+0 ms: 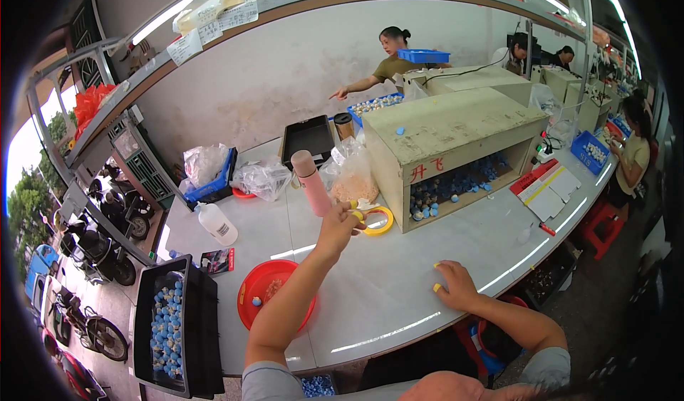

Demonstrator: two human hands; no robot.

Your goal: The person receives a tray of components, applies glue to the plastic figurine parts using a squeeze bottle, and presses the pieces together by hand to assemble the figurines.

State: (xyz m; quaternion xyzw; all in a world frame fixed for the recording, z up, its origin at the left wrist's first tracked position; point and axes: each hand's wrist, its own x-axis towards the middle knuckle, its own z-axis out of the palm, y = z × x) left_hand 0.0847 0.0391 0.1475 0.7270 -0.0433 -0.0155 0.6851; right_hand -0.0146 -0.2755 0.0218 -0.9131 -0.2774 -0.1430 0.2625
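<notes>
Yellow tape roll (389, 221) lies on the white worktop (385, 287), well in from its edges. From the left, a black crate (204, 330) of blue and white balls (167, 326) stands by the near left corner. Next comes a white bottle (217, 224) by the left edge, then a red bowl (246, 287) nearer the front. The left hand (339, 228) is at the tape, its fingers bent; I can't tell if they hold it. A pink bottle (311, 184) stands just behind. I think this step is a reach, and the next move would need a careful pinch, clear of that bottle. The right hand (457, 287) is near the front edge, finger and thumb apart, with nothing seen in it.
</notes>
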